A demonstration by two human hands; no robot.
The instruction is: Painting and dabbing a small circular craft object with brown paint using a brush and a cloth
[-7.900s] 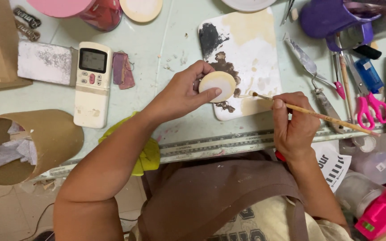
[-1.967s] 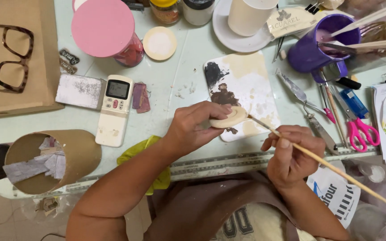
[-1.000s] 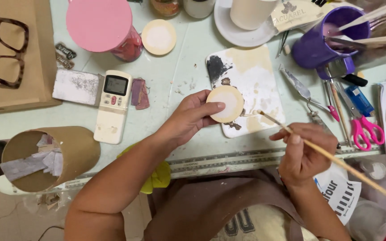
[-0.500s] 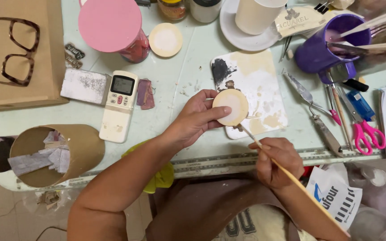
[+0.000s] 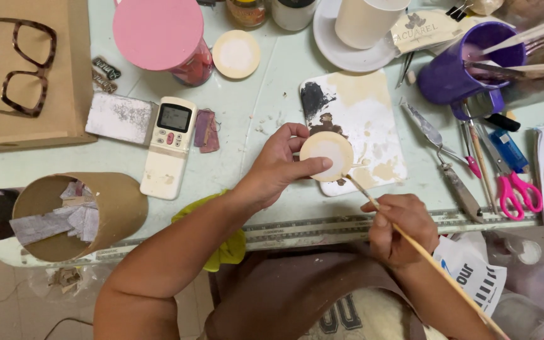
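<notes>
A: We see a small round disc (image 5: 327,155), cream at the rim and paler in the middle, held just above the near edge of a paint-smeared tile (image 5: 363,119).

B: The left hand (image 5: 278,165) has it. We see the thumb across the lower edge and the fingers curled round the far side, so the hand is closed on the disc.

A: And the right hand (image 5: 401,228) is closed round a long thin brush (image 5: 410,242). Its tip touches the disc at the right rim, and the handle runs back past the wrist toward the lower right.

B: The tile lies flat on the pale green table (image 5: 259,94), with a black patch at one corner and brown and cream smears on it.

A: Right of the tile we see a palette knife (image 5: 424,126), then pink-handled scissors (image 5: 516,192) and a purple mug (image 5: 451,75) with sticks standing in it.

B: Left of the left hand lies a white remote control (image 5: 166,148), just beside a small maroon scrap (image 5: 206,129). Beyond them stands a jar with a pink lid (image 5: 158,31), and a second round disc (image 5: 236,54) lies flat near it.

A: A cardboard tube (image 5: 105,208) stuffed with paper lies on its side at the near left edge, and a pair of glasses (image 5: 23,69) rests on a brown board at the far left.

B: Along the near edge of the table we see a long ruler (image 5: 297,230).
</notes>
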